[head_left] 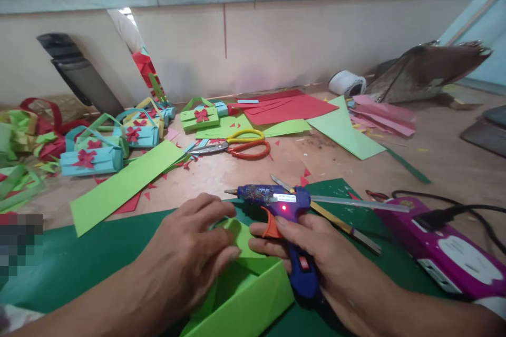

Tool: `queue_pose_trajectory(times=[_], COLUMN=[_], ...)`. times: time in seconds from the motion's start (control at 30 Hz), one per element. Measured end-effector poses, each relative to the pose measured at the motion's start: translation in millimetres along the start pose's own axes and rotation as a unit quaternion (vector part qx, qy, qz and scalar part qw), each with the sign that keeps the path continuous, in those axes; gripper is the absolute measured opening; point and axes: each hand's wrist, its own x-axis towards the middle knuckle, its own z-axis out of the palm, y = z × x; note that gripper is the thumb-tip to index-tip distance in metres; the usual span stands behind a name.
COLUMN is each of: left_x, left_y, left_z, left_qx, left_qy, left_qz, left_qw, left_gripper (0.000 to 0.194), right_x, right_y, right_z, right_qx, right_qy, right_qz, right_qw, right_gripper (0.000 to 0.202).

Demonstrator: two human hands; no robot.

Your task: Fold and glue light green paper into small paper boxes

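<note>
My right hand (pixel 316 242) is wrapped around the handle of a blue glue gun (pixel 272 197), fingers at its orange trigger. Its nozzle points left, above my left hand, and a red light glows on its side. A clear glue stick (pixel 356 202) sticks out of its back. With curled fingers, my left hand (pixel 197 245) grips the far left edge of a folded lime-green paper box (pixel 253 297). The box stands partly open on the dark green mat (pixel 118 245). My fingers hide part of the paper edge.
Scissors (pixel 237 145) with yellow and red handles lie beyond the mat. A cutter knife (pixel 343 226) rests behind my right hand. At right is a purple power strip (pixel 443 247) with a black cable. Small paper bags (pixel 93 160) with red bows stand at left, near a green paper strip (pixel 128 187).
</note>
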Motion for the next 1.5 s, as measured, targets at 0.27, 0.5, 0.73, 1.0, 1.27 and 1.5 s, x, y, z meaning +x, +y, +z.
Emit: queue_pose_trajectory(times=[0.27, 0.5, 0.73, 1.0, 1.27, 1.5], left_x=[1.7, -0.3, -1.6, -6.6, -7.4, -6.8], left_y=[16.3, 12.5, 12.7, 11.6, 8.1, 6.5], left_z=[-20.9, -25.5, -25.7, -21.2, -22.3, -23.4], left_qx=[-0.006, 0.01, 0.026, 0.063, 0.067, 0.059], left_qy=[-0.088, -0.09, -0.116, -0.095, -0.125, -0.098], left_qz=[0.081, 0.086, 0.067, 0.069, 0.047, 0.045], left_qw=[0.993, 0.992, 0.991, 0.991, 0.989, 0.992], left_gripper=[0.031, 0.03, 0.036, 0.038, 0.039, 0.029], right_x=[-1.4, -0.4, 0.5, -0.4, -2.1, -1.1], right_y=[2.3, 2.1, 3.2, 2.3, 3.0, 3.6], right_z=[-2.8, -1.5, -1.5, -2.5, -2.9, -5.1], right_qx=[-0.023, -0.019, -0.004, -0.004, -0.024, -0.031], right_qy=[0.014, 0.01, -0.01, 0.003, 0.02, 0.022], right_qz=[0.018, 0.01, 0.012, 0.03, 0.025, 0.025], right_qw=[0.999, 1.0, 1.0, 1.0, 0.999, 0.999], right_gripper=[0.038, 0.029, 0.026, 0.037, 0.04, 0.044])
